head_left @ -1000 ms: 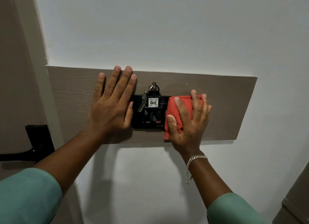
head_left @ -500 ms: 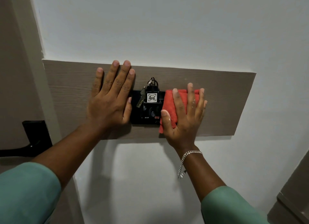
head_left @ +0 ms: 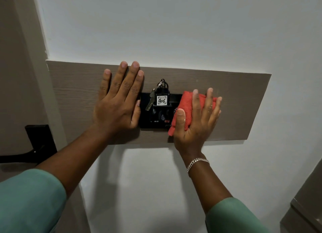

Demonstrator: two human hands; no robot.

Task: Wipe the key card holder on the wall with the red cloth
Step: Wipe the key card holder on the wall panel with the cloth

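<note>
A black key card holder [head_left: 156,118] is mounted on a grey-brown wooden wall panel [head_left: 244,100]. A black key tag marked 406 [head_left: 162,100] with a metal key [head_left: 150,102] stands in its slot. My right hand [head_left: 195,124] presses a folded red cloth [head_left: 185,105] flat against the holder's right part, covering that side. My left hand [head_left: 118,102] lies flat on the panel, fingers spread, its thumb touching the holder's left edge.
A black door handle and plate [head_left: 37,142] sit on the door at the left. White wall surrounds the panel. A grey cabinet edge [head_left: 306,206] shows at the bottom right.
My right hand and the cloth have shifted slightly and tilted on the holder's right side. The left hand stays flat on the panel. The view has moved a little.
</note>
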